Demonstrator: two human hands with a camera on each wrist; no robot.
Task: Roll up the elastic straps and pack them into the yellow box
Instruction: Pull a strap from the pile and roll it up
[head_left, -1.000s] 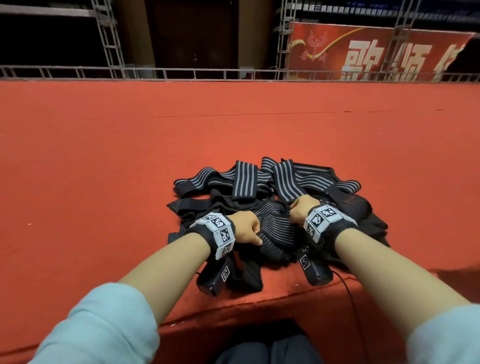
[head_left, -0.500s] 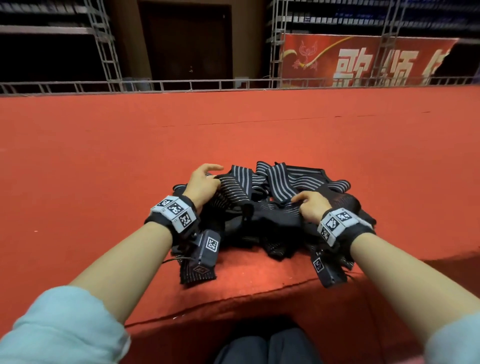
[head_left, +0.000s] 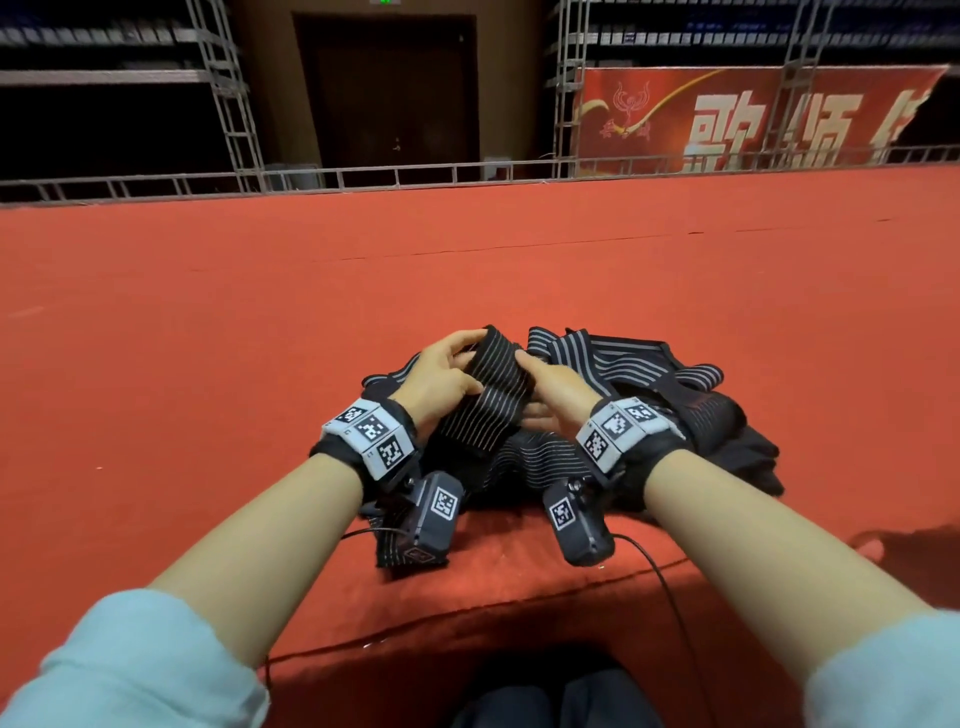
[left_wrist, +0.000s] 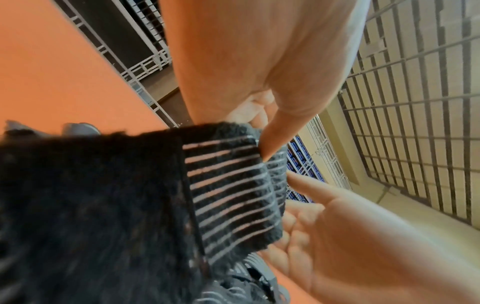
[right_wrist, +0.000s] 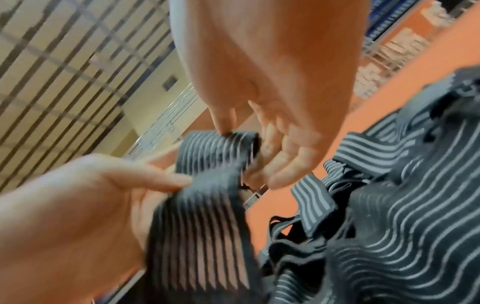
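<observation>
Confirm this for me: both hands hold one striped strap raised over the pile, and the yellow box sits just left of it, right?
Not quite. Both hands, left hand and right hand, do hold one strap over the pile, but the head view shows no yellow box, only red carpet.

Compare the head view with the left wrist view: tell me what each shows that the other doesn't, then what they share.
Only the head view shows the whole pile of straps on the red carpet, both forearms with their tagged wristbands, and the red banner behind the railing. No yellow box appears.

Only the left wrist view shows the lifted strap's underside: a fuzzy black end patch beside the stripes, and the ceiling grid.

Both show the left hand and the right hand holding the end of one striped strap raised off the pile.
</observation>
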